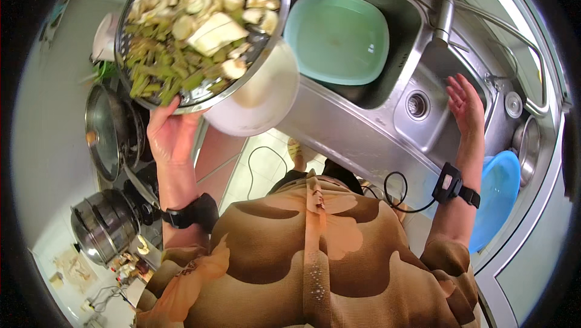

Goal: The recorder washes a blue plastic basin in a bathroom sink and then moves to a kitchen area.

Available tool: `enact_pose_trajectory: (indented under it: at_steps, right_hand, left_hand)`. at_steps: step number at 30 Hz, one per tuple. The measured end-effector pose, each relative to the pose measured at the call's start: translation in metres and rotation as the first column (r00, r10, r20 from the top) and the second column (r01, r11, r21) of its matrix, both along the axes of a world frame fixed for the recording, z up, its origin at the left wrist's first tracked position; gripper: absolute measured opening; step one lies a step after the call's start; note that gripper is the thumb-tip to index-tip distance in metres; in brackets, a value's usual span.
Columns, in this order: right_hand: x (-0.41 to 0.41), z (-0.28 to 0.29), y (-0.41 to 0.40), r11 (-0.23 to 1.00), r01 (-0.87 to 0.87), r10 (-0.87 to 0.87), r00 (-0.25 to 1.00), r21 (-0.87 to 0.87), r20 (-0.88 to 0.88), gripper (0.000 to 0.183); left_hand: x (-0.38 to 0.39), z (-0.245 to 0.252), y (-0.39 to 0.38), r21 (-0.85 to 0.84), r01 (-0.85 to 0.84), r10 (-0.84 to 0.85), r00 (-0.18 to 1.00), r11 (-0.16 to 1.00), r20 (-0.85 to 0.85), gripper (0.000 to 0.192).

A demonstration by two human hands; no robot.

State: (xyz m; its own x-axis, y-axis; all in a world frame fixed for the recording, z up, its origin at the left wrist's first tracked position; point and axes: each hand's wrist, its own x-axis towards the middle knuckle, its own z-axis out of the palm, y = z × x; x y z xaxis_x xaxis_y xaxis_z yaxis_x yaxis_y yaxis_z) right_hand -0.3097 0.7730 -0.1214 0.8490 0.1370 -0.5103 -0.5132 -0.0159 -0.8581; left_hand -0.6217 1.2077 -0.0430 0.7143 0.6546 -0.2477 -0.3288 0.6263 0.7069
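My left hand (174,135) grips the near rim of a metal colander (281,24), thumb over the edge. Pale chunks of cut vegetable (215,33) and chopped green stalks (161,58) lie in it. Partly hidden under the colander is a white bowl (265,96). To its right a mint-green plastic basin (338,40) holds water inside the large steel sink (406,15). My right hand (467,103) is empty, fingers spread, over the right side of the small sink basin (426,87).
A faucet (444,21) rises between the basins. A light-blue basin (497,196) stands at the right. On the left are a lidded pan (106,133) and a stacked steel steamer pot (104,226). A black cable (395,196) loops near my right wrist.
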Motion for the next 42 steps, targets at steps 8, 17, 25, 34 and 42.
enact_pose_trajectory:
  at_steps: [8, 17, 25, 34, 42]
  right_hand:
    - [-0.064, 0.032, 0.100, 0.852, -0.342, 0.429, 0.890, -0.396, 0.154, 0.035]
    - [-0.115, 0.029, 0.185, 0.768, -0.640, 0.638, 0.768, -0.035, -0.046, 0.057]
    - [-0.107, -0.003, 0.198, 0.827, -0.544, 0.549, 0.836, 0.143, 0.002, 0.065]
    - [-0.050, -0.029, 0.177, 0.724, -0.526, 0.607, 0.793, -0.446, 0.052, 0.037]
    - [0.023, -0.106, 0.192, 0.192, -0.601, 0.858, 0.486, -0.776, -0.164, 0.041]
  left_hand:
    - [-0.011, 0.009, 0.004, 0.049, 0.057, -0.060, 0.997, 0.997, 0.050, 0.046]
    - [-0.012, 0.016, 0.002, 0.060, 0.127, -0.131, 0.988, 0.990, 0.081, 0.044]
    - [-0.014, 0.023, 0.008, 0.121, 0.175, -0.190, 0.974, 0.977, 0.123, 0.044]
    - [-0.013, 0.017, 0.010, 0.089, 0.149, -0.160, 0.979, 0.985, 0.123, 0.045]
    - [-0.003, 0.011, 0.008, 0.048, 0.089, -0.090, 0.996, 0.995, 0.006, 0.050]
